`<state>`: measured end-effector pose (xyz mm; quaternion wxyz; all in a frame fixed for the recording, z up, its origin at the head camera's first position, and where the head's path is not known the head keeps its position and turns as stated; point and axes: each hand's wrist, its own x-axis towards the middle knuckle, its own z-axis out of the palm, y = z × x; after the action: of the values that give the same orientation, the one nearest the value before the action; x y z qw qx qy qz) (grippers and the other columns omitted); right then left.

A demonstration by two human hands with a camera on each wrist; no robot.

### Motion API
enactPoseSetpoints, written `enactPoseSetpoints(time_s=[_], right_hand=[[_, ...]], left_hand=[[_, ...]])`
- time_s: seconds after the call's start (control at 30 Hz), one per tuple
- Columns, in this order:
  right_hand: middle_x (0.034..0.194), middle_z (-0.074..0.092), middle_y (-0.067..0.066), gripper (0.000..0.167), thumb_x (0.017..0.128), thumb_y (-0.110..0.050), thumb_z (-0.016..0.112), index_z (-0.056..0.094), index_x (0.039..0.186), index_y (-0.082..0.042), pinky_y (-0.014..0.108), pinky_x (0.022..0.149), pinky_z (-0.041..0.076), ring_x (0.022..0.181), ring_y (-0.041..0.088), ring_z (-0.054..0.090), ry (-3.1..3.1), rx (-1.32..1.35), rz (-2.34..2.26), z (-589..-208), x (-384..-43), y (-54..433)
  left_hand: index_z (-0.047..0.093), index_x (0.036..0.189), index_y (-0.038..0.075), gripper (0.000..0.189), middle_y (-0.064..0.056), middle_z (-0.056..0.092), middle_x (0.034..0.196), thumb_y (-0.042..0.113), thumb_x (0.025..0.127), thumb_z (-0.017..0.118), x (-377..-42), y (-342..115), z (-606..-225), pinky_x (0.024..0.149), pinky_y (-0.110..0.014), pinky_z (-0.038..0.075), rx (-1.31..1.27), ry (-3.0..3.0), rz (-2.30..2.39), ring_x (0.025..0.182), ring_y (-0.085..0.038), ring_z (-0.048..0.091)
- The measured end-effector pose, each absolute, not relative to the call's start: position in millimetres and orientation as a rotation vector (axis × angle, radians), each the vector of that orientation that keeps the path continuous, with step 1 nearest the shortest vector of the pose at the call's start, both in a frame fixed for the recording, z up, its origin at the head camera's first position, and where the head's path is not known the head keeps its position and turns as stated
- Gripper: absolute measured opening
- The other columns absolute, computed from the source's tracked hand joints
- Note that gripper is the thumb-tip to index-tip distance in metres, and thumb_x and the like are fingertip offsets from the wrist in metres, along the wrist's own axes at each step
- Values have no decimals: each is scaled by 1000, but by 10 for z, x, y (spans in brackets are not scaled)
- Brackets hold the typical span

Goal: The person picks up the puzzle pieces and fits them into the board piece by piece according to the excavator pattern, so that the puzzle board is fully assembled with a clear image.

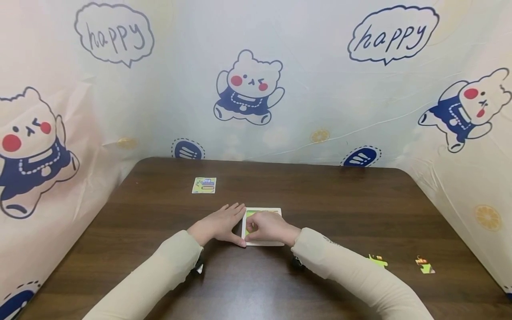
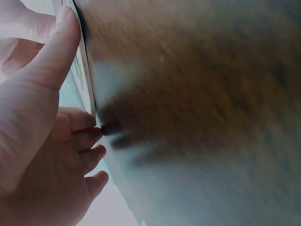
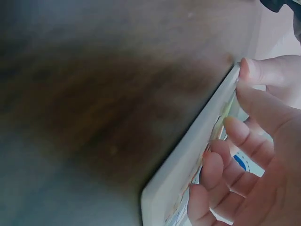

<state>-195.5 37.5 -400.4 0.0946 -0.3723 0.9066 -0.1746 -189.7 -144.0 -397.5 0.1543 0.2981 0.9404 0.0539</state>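
A white-rimmed puzzle tray [image 1: 264, 243] lies flat in the middle of the brown table. Along its left edge rests my left hand [image 1: 218, 224], fingers spread fairly straight; its thumb touches the near left corner. My right hand [image 1: 270, 224] is over the tray with loosely bent fingers. In the right wrist view, the thumb [image 3: 263, 106] reaches the tray's corner close to the left thumb, while the other fingertips are at the printed puzzle surface. Green print [image 1: 250, 217] shows inside the rim; most of the picture is hidden under the right hand.
Two loose puzzle pieces, one mostly green [image 1: 378, 261] beside the right sleeve and another green and orange [image 1: 425, 265], lie at the right. A small square picture card [image 1: 204, 185] lies at the back left. A printed curtain [image 1: 304, 98] surrounds the table's back and sides.
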Motion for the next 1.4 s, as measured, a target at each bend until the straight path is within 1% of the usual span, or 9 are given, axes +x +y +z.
enactPoseSetpoints(time_s=[0.13, 0.3, 0.5, 0.63, 0.8, 0.9, 1.1, 1.23, 1.4], right_hand=[[58, 47, -14, 25, 73, -29, 76, 53, 64, -23, 25, 47, 36, 54, 5, 44, 2730, -1114, -481, -3992, -1947, 368], [59, 47, -14, 24, 75, -28, 76, 54, 65, -22, 25, 48, 37, 54, 5, 44, 2724, -1119, -467, -3990, -1962, 378], [60, 48, -14, 19, 78, -22, 73, 57, 67, -21, 21, 50, 37, 55, 4, 44, 2676, -1207, -537, -3965, -1971, 462], [63, 49, -12, 16, 81, -19, 70, 58, 71, -19, 21, 53, 38, 58, 4, 44, 2663, -1233, -614, -3914, -1967, 637], [70, 53, -10, 10, 81, -19, 72, 63, 79, -15, 24, 57, 42, 64, 8, 47, 2696, -1182, -683, -3826, -1935, 1017], [75, 55, -8, 10, 81, -18, 72, 65, 84, -12, 26, 60, 45, 67, 10, 49, 2700, -1117, -739, -3794, -1917, 1312], [86, 60, -2, 17, 83, -19, 70, 65, 93, -7, 29, 66, 48, 75, 12, 53, 2691, -1041, -857, -3820, -1867, 1964], [92, 61, 2, 25, 83, -25, 69, 64, 99, -6, 30, 69, 48, 79, 14, 54, 2698, -924, -907, -3848, -1757, 2370], [93, 61, 4, 31, 81, -26, 72, 63, 101, -4, 31, 68, 48, 79, 17, 55, 2764, -848, -893, -3879, -1616, 2791]], left_hand=[[25, 143, -4, 103, -17, 20, 149, 63, 74, 63, -1902, -1429, -3969, 108, -46, 12, 853, 2700, 155, 136, -31, 14], [25, 143, -4, 103, -17, 20, 149, 63, 74, 63, -1907, -1422, -3962, 108, -46, 12, 851, 2699, 154, 136, -31, 14], [25, 143, -3, 103, -16, 20, 149, 62, 74, 63, -1909, -1407, -3962, 109, -45, 12, 831, 2693, 150, 137, -30, 14], [24, 144, -2, 104, -15, 19, 150, 63, 73, 64, -1908, -1390, -3965, 109, -43, 11, 797, 2693, 149, 137, -28, 13], [24, 144, -1, 104, -15, 18, 150, 63, 73, 64, -1894, -1386, -3964, 109, -43, 11, 774, 2690, 151, 137, -28, 13], [24, 144, -2, 103, -15, 19, 150, 62, 73, 64, -1885, -1393, -3966, 109, -44, 11, 777, 2690, 153, 137, -29, 13], [24, 144, -2, 104, -15, 19, 150, 62, 73, 64, -1881, -1404, -3981, 109, -45, 11, 780, 2692, 157, 137, -29, 13], [24, 144, -2, 104, -15, 18, 150, 63, 73, 63, -1881, -1406, -3984, 109, -45, 11, 778, 2692, 154, 137, -29, 13], [24, 144, -2, 104, -15, 18, 150, 63, 73, 63, -1874, -1414, -3989, 109, -44, 11, 769, 2694, 162, 137, -29, 13]])
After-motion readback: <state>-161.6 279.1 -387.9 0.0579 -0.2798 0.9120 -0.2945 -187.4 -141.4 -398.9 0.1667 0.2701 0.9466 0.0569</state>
